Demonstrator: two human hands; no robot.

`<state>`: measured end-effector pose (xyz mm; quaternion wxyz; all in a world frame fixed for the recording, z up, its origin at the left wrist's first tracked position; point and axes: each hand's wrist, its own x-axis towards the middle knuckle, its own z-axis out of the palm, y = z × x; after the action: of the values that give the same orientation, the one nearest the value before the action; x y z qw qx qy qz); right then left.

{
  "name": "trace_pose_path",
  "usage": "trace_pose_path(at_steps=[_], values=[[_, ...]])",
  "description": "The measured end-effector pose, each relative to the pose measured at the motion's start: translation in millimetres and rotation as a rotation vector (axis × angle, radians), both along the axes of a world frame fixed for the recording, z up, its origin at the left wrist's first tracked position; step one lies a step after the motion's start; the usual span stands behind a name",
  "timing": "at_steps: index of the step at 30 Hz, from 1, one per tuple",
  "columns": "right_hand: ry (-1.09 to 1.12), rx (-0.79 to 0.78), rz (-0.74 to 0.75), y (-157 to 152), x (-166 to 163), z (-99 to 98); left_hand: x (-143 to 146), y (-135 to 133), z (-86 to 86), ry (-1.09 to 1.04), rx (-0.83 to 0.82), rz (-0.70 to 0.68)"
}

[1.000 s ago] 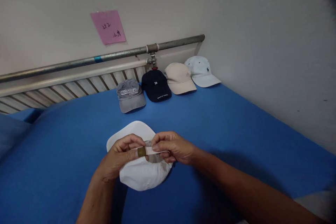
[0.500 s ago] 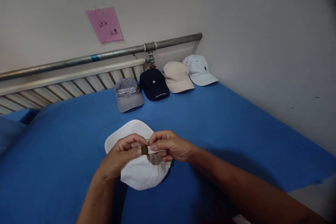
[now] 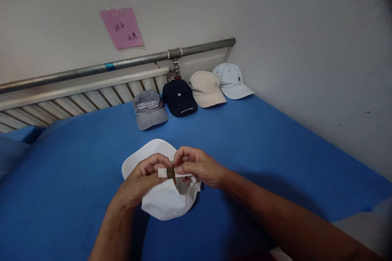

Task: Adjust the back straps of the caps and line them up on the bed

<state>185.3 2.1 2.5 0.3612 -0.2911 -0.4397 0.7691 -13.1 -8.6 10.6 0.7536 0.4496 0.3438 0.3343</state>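
Observation:
A white baseball cap lies on the blue surface in front of me, its brim pointing away and its back opening towards me. Its white back strap runs through a brownish metal buckle. My left hand pinches the strap just left of the buckle, thumb on the near side. On the other side, my right hand is closed on the strap, thumb and fingers pressed together close to the buckle. Some fingertips of both hands are hidden behind the strap.
Beyond the white cap, a grey cap, a dark navy cap, a beige cap and a pale blue cap stand in a row. Behind them are a radiator and a metal pipe. A pink paper hangs on the wall.
The strap's white end now shows left of the buckle, where my left thumb covered it before. My right hand has risen slightly. The caps in the row have stayed put.

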Motion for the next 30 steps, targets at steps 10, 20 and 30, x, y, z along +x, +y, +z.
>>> trace_pose_path(at_steps=[10, 20, 30], values=[[-0.106, 0.085, 0.014, 3.9, 14.6, 12.0, -2.4, 0.1, 1.0, 0.020, 0.076, 0.060], [-0.077, 0.137, 0.016, 1.4, 11.3, 6.4, -2.2, 0.0, -1.4, 0.058, 0.063, 0.014], [-0.112, 0.140, 0.032, -2.1, 10.5, 12.5, -2.1, -1.3, 3.3, 0.052, 0.030, 0.004]])
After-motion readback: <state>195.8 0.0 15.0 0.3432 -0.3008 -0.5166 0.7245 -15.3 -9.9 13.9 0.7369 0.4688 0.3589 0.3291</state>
